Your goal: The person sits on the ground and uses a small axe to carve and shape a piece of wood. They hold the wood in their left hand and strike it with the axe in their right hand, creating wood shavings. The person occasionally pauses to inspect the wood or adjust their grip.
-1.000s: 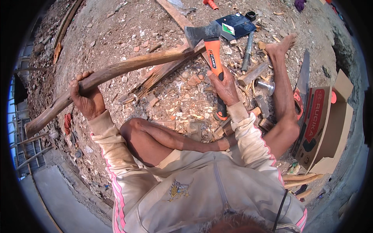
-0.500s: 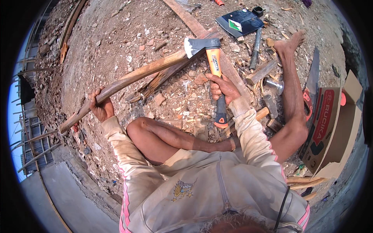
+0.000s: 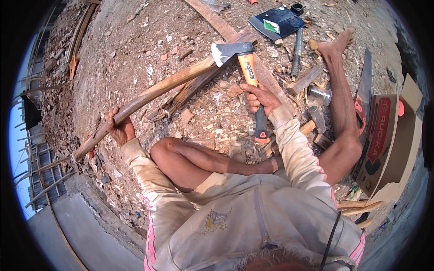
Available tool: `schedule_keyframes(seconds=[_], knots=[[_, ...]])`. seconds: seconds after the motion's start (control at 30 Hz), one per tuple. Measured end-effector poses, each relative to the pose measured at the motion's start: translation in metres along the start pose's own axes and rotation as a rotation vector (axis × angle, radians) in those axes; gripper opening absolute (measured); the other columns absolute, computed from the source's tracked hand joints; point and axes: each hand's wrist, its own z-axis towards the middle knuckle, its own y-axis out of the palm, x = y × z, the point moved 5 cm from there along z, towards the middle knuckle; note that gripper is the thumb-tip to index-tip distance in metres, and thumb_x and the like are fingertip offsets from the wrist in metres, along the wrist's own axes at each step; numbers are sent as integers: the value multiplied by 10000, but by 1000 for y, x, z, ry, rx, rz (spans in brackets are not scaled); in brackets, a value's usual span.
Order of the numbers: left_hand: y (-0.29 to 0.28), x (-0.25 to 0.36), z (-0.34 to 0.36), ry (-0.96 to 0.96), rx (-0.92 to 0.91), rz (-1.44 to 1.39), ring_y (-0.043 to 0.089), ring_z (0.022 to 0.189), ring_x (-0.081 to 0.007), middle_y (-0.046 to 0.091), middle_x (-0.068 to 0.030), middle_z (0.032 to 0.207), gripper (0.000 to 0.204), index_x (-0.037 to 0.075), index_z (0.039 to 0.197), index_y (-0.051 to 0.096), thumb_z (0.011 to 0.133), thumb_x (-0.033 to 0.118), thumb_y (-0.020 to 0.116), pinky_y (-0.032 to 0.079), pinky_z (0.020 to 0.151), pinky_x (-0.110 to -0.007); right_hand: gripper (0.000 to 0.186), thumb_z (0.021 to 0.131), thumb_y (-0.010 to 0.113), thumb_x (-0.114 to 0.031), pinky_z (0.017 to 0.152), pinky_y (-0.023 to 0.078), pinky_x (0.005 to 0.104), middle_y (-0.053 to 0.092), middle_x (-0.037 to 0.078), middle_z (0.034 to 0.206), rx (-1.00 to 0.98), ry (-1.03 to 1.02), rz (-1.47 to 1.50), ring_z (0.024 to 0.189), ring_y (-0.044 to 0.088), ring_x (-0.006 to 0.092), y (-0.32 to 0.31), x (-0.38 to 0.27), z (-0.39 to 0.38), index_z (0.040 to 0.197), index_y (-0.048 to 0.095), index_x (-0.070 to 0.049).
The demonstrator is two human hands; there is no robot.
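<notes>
My left hand (image 3: 121, 128) is closed around a long wooden pole (image 3: 153, 92) near its lower left end. The pole slants up to the right, and its far end lies by a short dark timber (image 3: 185, 95) and a long flat plank (image 3: 266, 77). In my right hand (image 3: 262, 98) is a hatchet (image 3: 247, 67), gripped at mid-handle, its handle orange above and black below. The hatchet's dark head with a pale edge points left, at the far end of the pole; whether the edge touches the wood I cannot tell.
A dark blue hoe blade (image 3: 278, 22) lies at the far side. Near my right leg are a hammer (image 3: 312, 124), a metal pipe (image 3: 297, 53), a hand saw (image 3: 363, 88) and an open cardboard box (image 3: 384, 140). Wood chips and stones cover the ground.
The view has shifted a little. Both hands keep their grips, and the hatchet and pole hold nearly the same position against each other.
</notes>
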Motion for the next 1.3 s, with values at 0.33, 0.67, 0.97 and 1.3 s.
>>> schedule_keyframes(seconds=[0.33,0.67,0.97,1.3], knots=[[-97,-42,-1,-181,628,51,666,1005,-294,696,-134,1025,311,43,1017,663,879,278,812,548,987,-463,229,988,674,-209,400,375,235,439,-58,648,340,-394,-288,461,414,41,45,6,-94,1141,543,-99],[-140,-40,-13,-180,745,-15,609,1012,-339,621,-194,1083,611,10,1145,525,957,587,600,484,987,-550,250,982,668,-226,404,390,255,452,-32,642,622,-419,-318,461,439,76,-9,65,-263,1104,482,-112],[-261,17,-63,-164,678,31,597,1084,-363,599,-202,1191,654,60,1244,508,906,606,630,466,1017,-565,256,989,694,-263,465,377,244,472,-15,694,803,-1032,-599,510,427,61,6,70,-400,1104,563,-75],[-258,-69,-271,-686,895,314,676,1030,-242,681,-95,1167,824,17,1285,545,863,719,634,602,828,-399,332,881,801,-237,442,387,251,525,-18,732,1205,-866,-923,495,478,74,-19,65,-482,1035,586,-36]])
